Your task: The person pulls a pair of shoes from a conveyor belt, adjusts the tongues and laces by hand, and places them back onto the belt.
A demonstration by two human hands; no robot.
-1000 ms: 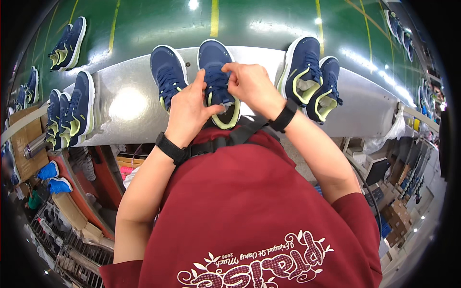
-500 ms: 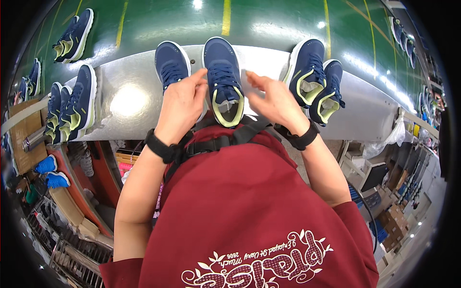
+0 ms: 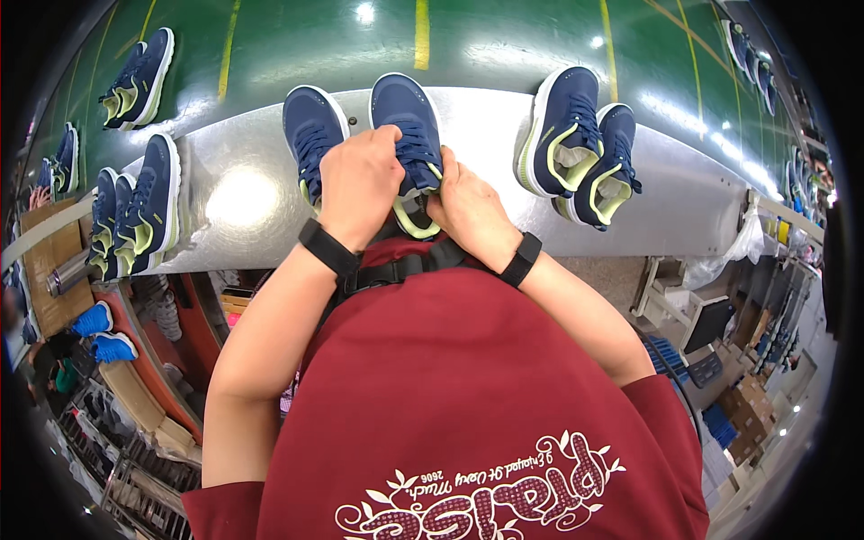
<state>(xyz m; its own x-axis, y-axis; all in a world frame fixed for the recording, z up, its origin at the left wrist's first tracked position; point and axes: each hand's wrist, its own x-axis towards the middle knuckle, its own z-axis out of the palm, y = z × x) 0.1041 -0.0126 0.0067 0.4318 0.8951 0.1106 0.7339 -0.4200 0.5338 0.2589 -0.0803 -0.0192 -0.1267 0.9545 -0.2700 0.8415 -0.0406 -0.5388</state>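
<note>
A navy sneaker [image 3: 404,101] with a lime-green lining and white sole stands upright on the metal ledge in front of me, its toe pointing away. My left hand [image 3: 364,186] is closed at the sneaker's left side, by the laces; its fingertips are partly hidden. At the right side of the collar my right hand [image 3: 474,211] grips the edge, thumb toward the opening. Just left stands a matching sneaker [image 3: 307,119], its rear partly covered by my left hand. To the right, two more navy sneakers [image 3: 571,97] lean side by side.
The metal ledge [image 3: 236,144] runs along a green belt [image 3: 504,45] with yellow lines. Several navy sneakers [image 3: 158,184] rest at the left end, with another pair [image 3: 148,76] on the belt. Blue shoes [image 3: 112,347] sit lower left; a plastic bag [image 3: 746,243] hangs at right.
Both hands have closed in on the middle sneaker: the left moved right to its laces, the right moved left to its collar. The view has shifted slightly.
</note>
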